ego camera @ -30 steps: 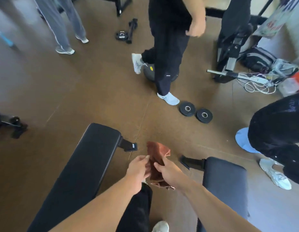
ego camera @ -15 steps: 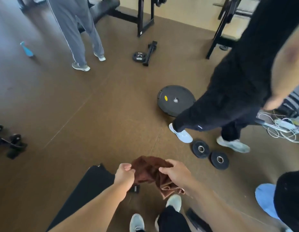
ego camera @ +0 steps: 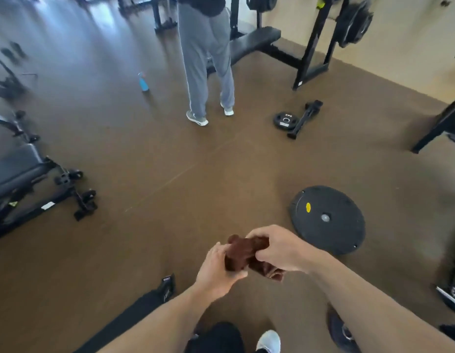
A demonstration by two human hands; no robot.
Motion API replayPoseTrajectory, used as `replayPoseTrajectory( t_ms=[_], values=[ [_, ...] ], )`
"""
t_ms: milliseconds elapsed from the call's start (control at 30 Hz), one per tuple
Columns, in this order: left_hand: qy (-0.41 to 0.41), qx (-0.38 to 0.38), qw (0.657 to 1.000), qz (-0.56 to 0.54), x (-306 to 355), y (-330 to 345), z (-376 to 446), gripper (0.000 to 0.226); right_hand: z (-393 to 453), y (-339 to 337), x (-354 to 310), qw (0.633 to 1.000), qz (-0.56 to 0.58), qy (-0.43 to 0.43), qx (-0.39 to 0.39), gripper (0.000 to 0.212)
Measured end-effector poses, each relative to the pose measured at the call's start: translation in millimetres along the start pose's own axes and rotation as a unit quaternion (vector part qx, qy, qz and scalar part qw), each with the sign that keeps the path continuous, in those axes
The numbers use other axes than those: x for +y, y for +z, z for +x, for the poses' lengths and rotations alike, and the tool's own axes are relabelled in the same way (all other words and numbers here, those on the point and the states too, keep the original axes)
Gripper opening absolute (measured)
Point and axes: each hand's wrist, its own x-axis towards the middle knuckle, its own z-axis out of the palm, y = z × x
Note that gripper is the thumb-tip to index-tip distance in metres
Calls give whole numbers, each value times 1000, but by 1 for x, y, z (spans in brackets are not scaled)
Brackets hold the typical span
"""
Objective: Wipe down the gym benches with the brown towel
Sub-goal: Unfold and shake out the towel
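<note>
- Right now both hands hold the brown towel (ego camera: 243, 253) in the air above the brown floor (ego camera: 170, 161), low in the middle of the view.
- The left hand (ego camera: 216, 270) curls its fingers round the bunched near side of the towel, thumb on top.
- The right hand (ego camera: 277, 249) grips the far side from above, fingers bent over the cloth; a loose end of the towel hangs out below that hand.
- The two hands are close together, with the crumpled towel between them.
- A black bench pad (ego camera: 134, 314) shows just below and to the left of the left forearm, with its end bracket (ego camera: 167, 286) pointing up the frame; the towel is not touching it.
- A second bench (ego camera: 15, 169) with a grey pad and a black wheeled frame stands at the left edge, well apart from the hands.
- A third bench (ego camera: 254, 39) sits at the top under a black rack (ego camera: 313, 47).
- A large black weight plate (ego camera: 327, 219) with a yellow mark lies flat on the floor just beyond the right hand.
- A smaller plate (ego camera: 285, 120) lies further off beside a black bar stand (ego camera: 305, 118).
- Another person in grey trousers (ego camera: 206, 57) stands near the top, feet on the floor, with a blue spray bottle (ego camera: 143, 82) upright to their left.
- The wearer's dark trouser leg (ego camera: 216, 337) and white shoe (ego camera: 269, 340) show at the bottom edge.
</note>
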Motion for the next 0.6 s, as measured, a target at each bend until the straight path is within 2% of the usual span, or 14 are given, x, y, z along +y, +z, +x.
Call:
replayPoseTrajectory(
  t_ms=[67, 133, 200, 267, 367, 500, 600],
  values=[
    [-30, 41, 997, -61, -3, -21, 15, 33, 33, -23, -24, 999, -26, -41, -17, 38],
    [-104, 76, 984, -124, -10, -46, 30, 25, 72, -37, -45, 994, -77, -67, -41, 43],
    [-159, 122, 970, -140, -23, -73, 49, 23, 117, -49, -63, 982, -159, -71, -68, 54],
    [-207, 158, 958, -124, -40, -100, 74, 32, 162, -59, -79, 963, -243, -46, -105, 64],
    [-251, 169, 948, -101, -64, -145, 116, 50, 232, -71, -112, 933, -340, -24, -117, 59],
    [-267, 176, 947, -4, -96, -201, 169, 64, 318, -74, -168, 910, -411, -25, -44, 47],
    [-297, 152, 941, 57, -118, -243, 200, 66, 370, -71, -221, 908, -411, -82, -3, 42]
  ],
)
